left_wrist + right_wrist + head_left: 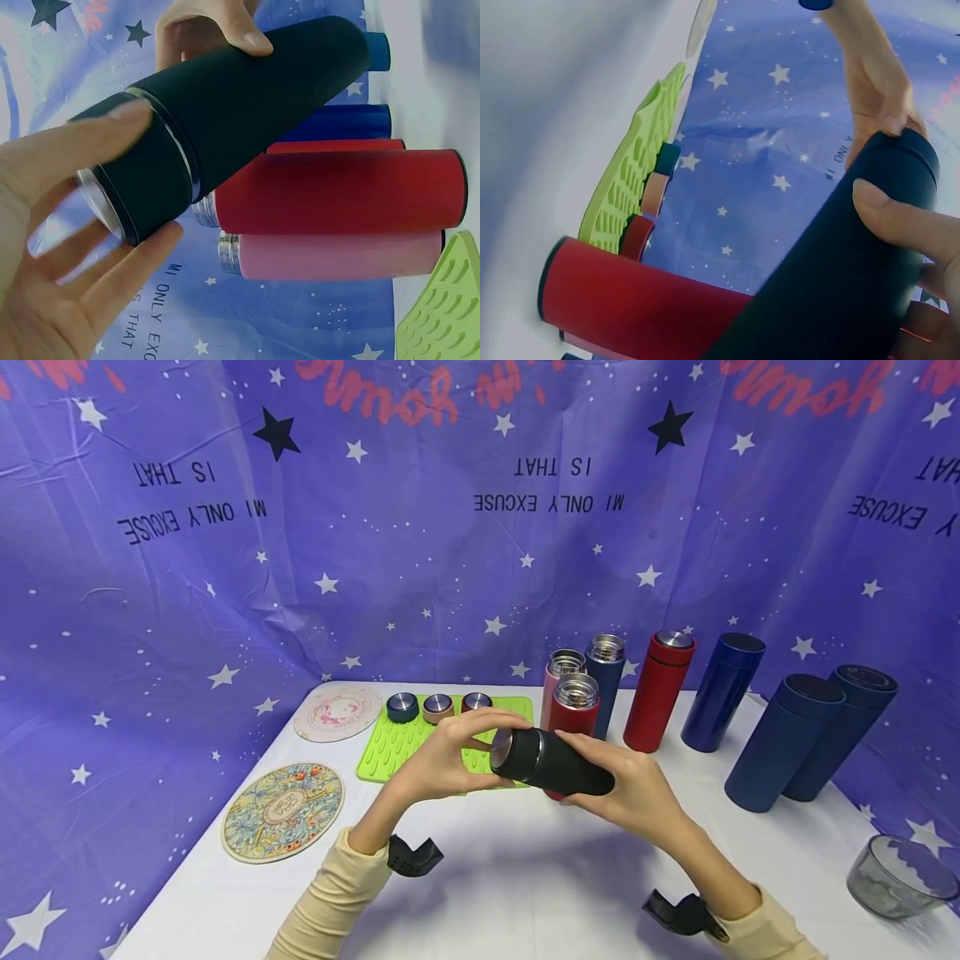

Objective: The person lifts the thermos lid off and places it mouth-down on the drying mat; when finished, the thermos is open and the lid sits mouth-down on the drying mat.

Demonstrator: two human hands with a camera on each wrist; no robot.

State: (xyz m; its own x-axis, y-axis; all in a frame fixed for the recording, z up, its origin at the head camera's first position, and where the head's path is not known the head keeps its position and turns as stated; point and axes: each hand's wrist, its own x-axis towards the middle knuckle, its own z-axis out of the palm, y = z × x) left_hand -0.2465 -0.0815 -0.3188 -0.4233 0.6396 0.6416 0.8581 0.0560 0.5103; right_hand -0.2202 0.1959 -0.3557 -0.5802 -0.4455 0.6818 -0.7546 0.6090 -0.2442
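Observation:
A black thermos bottle is held up above the table, tilted with its lid end to the left. My right hand grips its body, the thumb along one side in the right wrist view. At the other end my left hand holds the black lid, which has a silver top. The left wrist view shows the thumb on the lid and the fingers spread around its far side. A silver ring runs between lid and body. Behind the bottle stands a lidless red thermos, partly hidden.
Lidless pink and blue thermoses stand behind. Lidded red and several blue bottles line the right. Three lids rest on a green mat. Round coasters lie left, a glass bowl right.

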